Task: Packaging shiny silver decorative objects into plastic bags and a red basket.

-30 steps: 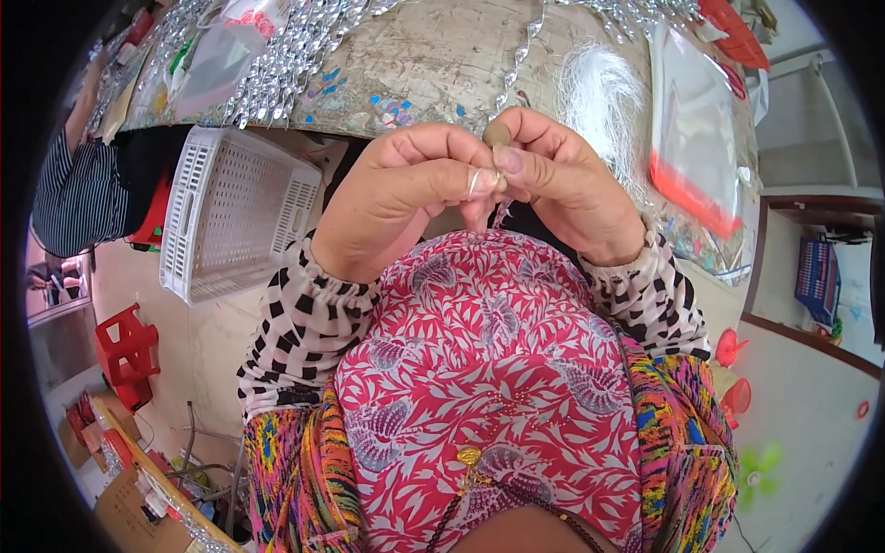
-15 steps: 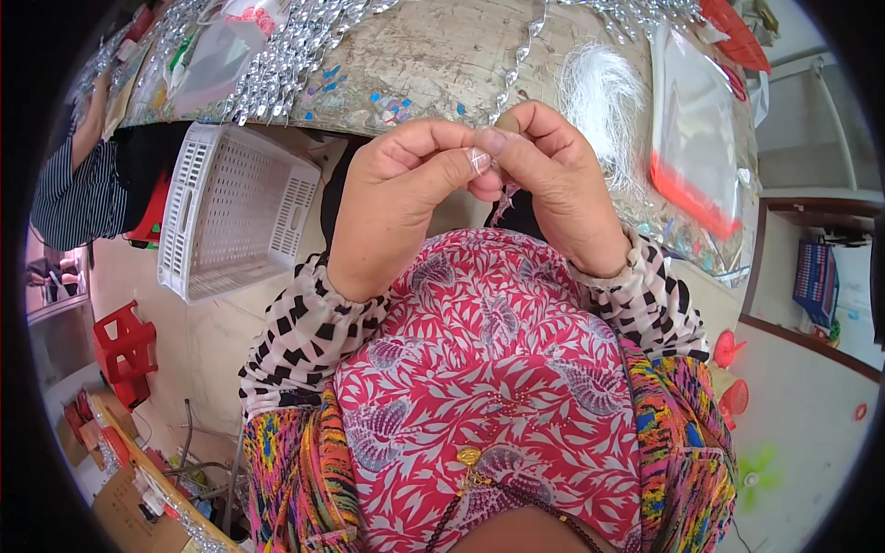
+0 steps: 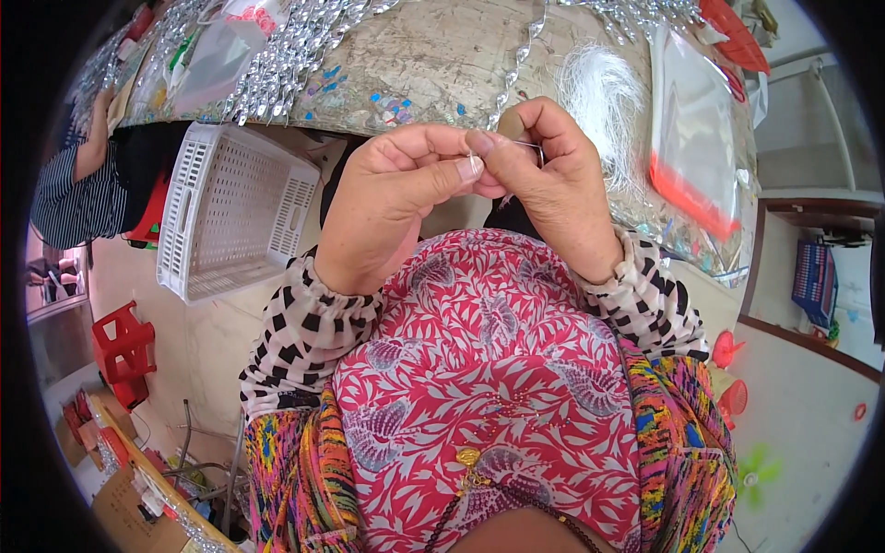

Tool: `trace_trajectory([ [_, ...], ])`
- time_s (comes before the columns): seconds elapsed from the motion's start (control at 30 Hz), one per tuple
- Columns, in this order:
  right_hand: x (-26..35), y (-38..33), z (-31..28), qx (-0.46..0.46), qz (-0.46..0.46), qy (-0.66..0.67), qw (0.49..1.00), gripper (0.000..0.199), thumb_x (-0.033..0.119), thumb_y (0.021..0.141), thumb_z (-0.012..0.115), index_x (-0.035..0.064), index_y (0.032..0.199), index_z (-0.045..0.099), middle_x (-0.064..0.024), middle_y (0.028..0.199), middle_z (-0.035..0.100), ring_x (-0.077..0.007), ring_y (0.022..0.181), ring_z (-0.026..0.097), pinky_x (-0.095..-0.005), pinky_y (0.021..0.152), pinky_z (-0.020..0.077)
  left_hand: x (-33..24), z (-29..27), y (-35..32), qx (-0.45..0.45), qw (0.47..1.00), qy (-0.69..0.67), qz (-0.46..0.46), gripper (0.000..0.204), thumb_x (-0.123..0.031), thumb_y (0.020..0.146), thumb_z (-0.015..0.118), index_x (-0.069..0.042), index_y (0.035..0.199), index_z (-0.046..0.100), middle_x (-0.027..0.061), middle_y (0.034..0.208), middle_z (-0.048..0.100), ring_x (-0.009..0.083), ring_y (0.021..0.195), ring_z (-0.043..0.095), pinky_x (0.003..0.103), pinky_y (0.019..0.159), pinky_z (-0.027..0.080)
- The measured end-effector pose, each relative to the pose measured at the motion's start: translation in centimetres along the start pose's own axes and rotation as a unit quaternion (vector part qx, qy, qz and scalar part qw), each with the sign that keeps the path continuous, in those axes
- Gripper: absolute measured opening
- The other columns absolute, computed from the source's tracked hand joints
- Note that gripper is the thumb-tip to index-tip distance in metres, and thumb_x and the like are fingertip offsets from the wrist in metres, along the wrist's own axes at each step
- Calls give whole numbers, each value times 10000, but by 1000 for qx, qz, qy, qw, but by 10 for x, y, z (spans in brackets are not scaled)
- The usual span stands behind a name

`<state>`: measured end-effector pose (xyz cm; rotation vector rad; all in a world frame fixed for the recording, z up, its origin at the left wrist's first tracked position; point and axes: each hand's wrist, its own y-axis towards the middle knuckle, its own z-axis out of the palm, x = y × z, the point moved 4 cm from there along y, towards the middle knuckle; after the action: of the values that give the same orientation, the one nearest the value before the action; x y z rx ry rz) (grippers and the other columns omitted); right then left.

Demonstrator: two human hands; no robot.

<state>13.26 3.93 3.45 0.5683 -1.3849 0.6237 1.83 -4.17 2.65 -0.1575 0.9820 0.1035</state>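
Both hands meet just off the near edge of the desk [image 3: 433,64]. The left hand [image 3: 392,207] pinches thumb to forefinger on a fine pale thread [image 3: 527,143], and the right hand [image 3: 553,189] pinches the same thread plus a small tan disc-like piece [image 3: 510,120] against its fingertips. The thread looks nearly weightless, limp and slippery, so it is best gripped close to its end. A silvery sequin strand [image 3: 516,69] runs across the desk behind them; a white basket [image 3: 235,212] sits below the left edge.
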Motion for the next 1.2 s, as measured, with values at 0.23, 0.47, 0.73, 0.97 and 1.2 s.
trace_trajectory([
  [0.23, -4, 1, -3, 9, -6, -17, 1000, 117, 103, 902, 593, 33, 891, 501, -14, 790, 578, -64, 704, 583, -185, 629, 489, 5, -3, 4, -6, 1000, -7, 12, 148, -45, 867, 600, 45, 984, 613, 122, 889, 655, 189, 824, 642, 301, 801, 505],
  [0.47, 2, -2, -9, 135, 62, 89, 985, 129, 164, 922, 565, 36, 935, 556, 9, 816, 566, -65, 725, 522, -205, 688, 414, -12, -5, 1, 2, 997, 82, 9, 125, -78, 868, 609, 23, 938, 635, 81, 803, 659, 142, 754, 631, 256, 727, 493],
  [0.73, -3, 4, -30, 85, 49, 98, 990, 123, 152, 905, 584, 39, 950, 567, 25, 819, 556, -66, 744, 503, -212, 721, 402, -14, -11, -5, -26, 988, 147, -46, 121, -72, 853, 605, 25, 914, 644, 78, 777, 654, 141, 713, 623, 254, 714, 489],
  [0.97, -9, 13, -56, -41, 2, 113, 993, 131, 171, 934, 532, 43, 926, 559, 46, 702, 449, -60, 639, 414, -248, 726, 418, -19, -22, -10, -52, 988, 145, -20, 116, -69, 848, 596, 24, 899, 644, 81, 743, 653, 140, 690, 619, 245, 692, 478],
  [1.2, -7, 16, -68, -76, -3, 126, 989, 117, 169, 929, 541, 60, 888, 549, 56, 688, 430, -57, 634, 404, -250, 710, 415, -26, -34, -12, -99, 981, 142, 86, 114, -87, 857, 577, 13, 877, 627, 81, 744, 647, 142, 671, 618, 254, 688, 474],
])
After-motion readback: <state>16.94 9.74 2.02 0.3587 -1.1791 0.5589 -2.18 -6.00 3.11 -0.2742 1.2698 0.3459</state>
